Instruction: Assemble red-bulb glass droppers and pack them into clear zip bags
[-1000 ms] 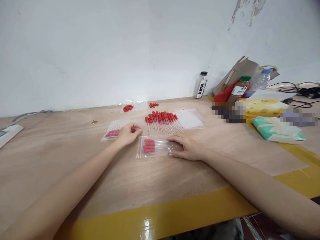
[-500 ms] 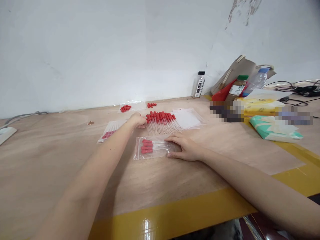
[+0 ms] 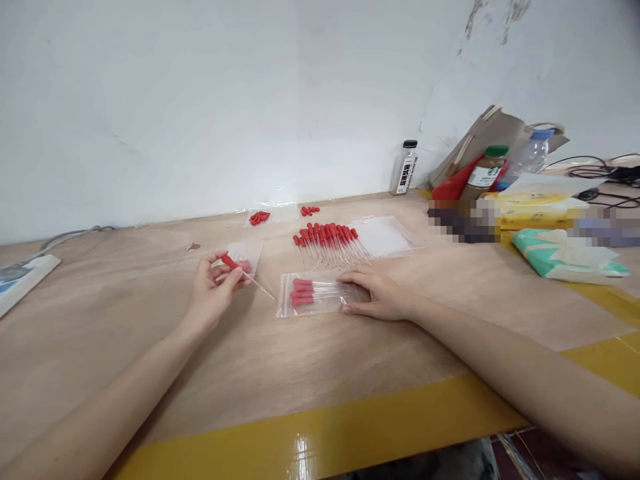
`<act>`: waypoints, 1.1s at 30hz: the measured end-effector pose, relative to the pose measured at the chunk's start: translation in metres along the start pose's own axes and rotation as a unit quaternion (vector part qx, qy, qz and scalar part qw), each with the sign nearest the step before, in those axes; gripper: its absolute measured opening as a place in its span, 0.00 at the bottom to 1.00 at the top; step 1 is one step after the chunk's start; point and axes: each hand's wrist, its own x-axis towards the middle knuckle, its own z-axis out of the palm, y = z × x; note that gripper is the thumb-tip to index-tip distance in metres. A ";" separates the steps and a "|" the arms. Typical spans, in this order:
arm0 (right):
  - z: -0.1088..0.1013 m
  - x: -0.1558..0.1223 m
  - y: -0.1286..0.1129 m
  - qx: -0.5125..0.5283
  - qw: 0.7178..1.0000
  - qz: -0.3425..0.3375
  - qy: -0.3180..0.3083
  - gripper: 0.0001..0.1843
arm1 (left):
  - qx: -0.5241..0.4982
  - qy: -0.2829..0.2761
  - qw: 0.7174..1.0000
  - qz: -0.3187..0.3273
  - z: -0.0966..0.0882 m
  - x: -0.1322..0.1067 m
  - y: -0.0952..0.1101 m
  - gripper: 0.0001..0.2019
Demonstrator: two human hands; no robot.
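My left hand pinches a glass dropper by its red rubber bulb, the thin tube pointing right and down toward a clear zip bag. Several red-bulbed droppers lie inside that bag, bulbs at its left, zip end. With thumb and fingers at opposite edges, my right hand grips the bag's right end against the table. Just behind it lies a spread row of loose droppers, red bulbs away from me. Another bag with droppers lies partly behind my left hand.
Flat clear bags lie right of the row. Loose red bulbs rest on a bag near the wall, with more bulbs beside it. Bottles, tissue packs and cables stand or lie at right; a power strip is at left.
My left hand has drawn back left and toward me from the dropper row, and a dropper now shows in its fingers. My right hand stays on the bag. The view has shifted slightly.
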 end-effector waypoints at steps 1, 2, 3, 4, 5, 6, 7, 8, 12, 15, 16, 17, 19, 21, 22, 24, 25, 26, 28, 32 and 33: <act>0.000 0.000 0.000 -0.001 1.000 0.002 -0.001 0.26 | -0.010 0.004 1.000 -0.001 -0.002 -0.005 -0.002 0.19; 0.000 0.000 0.000 -0.002 1.000 0.003 -0.001 0.26 | -0.018 0.006 1.000 -0.004 -0.002 -0.008 -0.003 0.19; 0.000 0.000 0.000 -0.003 1.000 0.004 -0.001 0.27 | -0.025 0.005 1.000 -0.006 -0.002 -0.011 -0.004 0.19; 0.000 0.000 0.000 -0.003 1.000 0.005 0.000 0.27 | -0.031 0.002 0.999 -0.009 0.000 -0.012 -0.005 0.19; 0.000 0.000 0.000 -0.003 1.000 0.005 0.001 0.27 | -0.037 -0.003 0.999 -0.011 0.001 -0.014 -0.006 0.19; 0.000 0.000 0.000 -0.002 1.000 0.005 0.002 0.27 | -0.044 -0.007 0.999 -0.013 0.003 -0.015 -0.006 0.20; 0.000 0.000 0.000 0.000 1.000 0.004 0.002 0.27 | -0.050 -0.009 0.999 -0.016 0.004 -0.016 -0.006 0.20; 0.000 0.000 0.000 0.002 1.000 0.002 0.002 0.26 | -0.055 -0.011 0.998 -0.022 0.006 -0.017 -0.006 0.20; 0.000 0.000 0.000 0.001 1.000 0.004 -0.001 0.26 | -0.068 -0.019 0.996 -0.056 0.009 -0.024 -0.007 0.20; 0.000 -0.001 -0.001 -0.003 1.000 0.003 0.001 0.26 | -0.071 -0.040 0.994 -0.070 0.009 -0.030 -0.008 0.20; 0.000 -0.001 -0.001 -0.004 1.000 0.003 0.001 0.26 | -0.067 -0.053 0.994 -0.073 0.007 -0.031 -0.008 0.20; 0.000 -0.001 -0.001 -0.005 1.000 0.004 0.000 0.26 | -0.058 -0.072 0.993 -0.077 0.004 -0.031 -0.008 0.20; 0.000 -0.001 0.000 -0.007 1.000 0.006 -0.002 0.26 | -0.011 -0.131 0.987 -0.090 -0.003 -0.029 -0.005 0.18; 0.000 -0.001 0.000 -0.008 1.000 0.005 -0.001 0.26 | 0.066 -0.197 0.973 -0.101 -0.011 -0.025 -0.002 0.16; 0.001 -0.001 0.001 -0.009 1.000 0.004 0.000 0.26 | 0.104 -0.224 0.963 -0.103 -0.015 -0.024 0.000 0.15; 0.001 -0.001 0.001 -0.009 1.000 0.003 0.002 0.26 | 0.154 -0.253 0.950 -0.097 -0.019 -0.022 0.003 0.14; 0.001 -0.001 0.002 -0.009 1.000 0.003 0.002 0.26 | 0.164 -0.257 0.948 -0.095 -0.019 -0.023 0.005 0.14; 0.001 -0.001 0.002 -0.008 1.000 0.002 0.002 0.26 | 0.167 -0.258 0.947 -0.094 -0.018 -0.023 0.006 0.14; 0.001 -0.001 0.001 -0.007 1.000 0.002 0.002 0.26 | 0.166 -0.257 0.947 -0.100 -0.016 -0.026 0.006 0.13; 0.000 -0.001 0.000 -0.009 1.000 0.002 0.003 0.26 | 0.161 -0.256 0.944 -0.133 -0.012 -0.032 0.009 0.12; 0.000 -0.001 0.000 -0.009 1.000 0.001 0.003 0.25 | 0.157 -0.260 0.942 -0.144 -0.012 -0.032 0.010 0.13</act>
